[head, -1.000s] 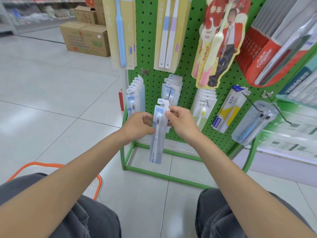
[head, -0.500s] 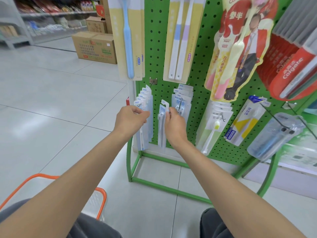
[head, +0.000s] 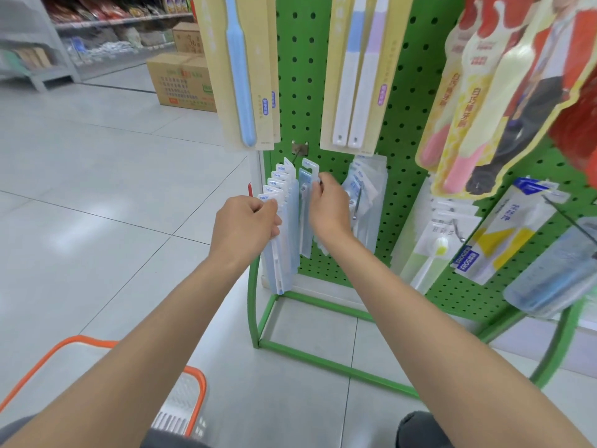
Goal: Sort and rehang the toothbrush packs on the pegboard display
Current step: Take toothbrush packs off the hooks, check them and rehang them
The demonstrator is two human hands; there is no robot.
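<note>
My right hand pinches a clear blue toothbrush pack near its top and holds it upright, close to the green pegboard. Its hang tab is just below the bare metal hook. My left hand grips the front of a row of several identical packs hanging on the pegboard's left edge. Another bunch of similar packs hangs right of my right hand.
Large cream toothbrush packs hang above. White, yellow and clear packs hang to the right. An orange basket stands on the tiled floor at lower left. Cardboard boxes and store shelves are behind. The green stand frame sits on the floor.
My right hand carried the single pack up and toward the pegboard, near the bare hook. My left hand let go of that pack and took hold of the left row. The view moved closer.
</note>
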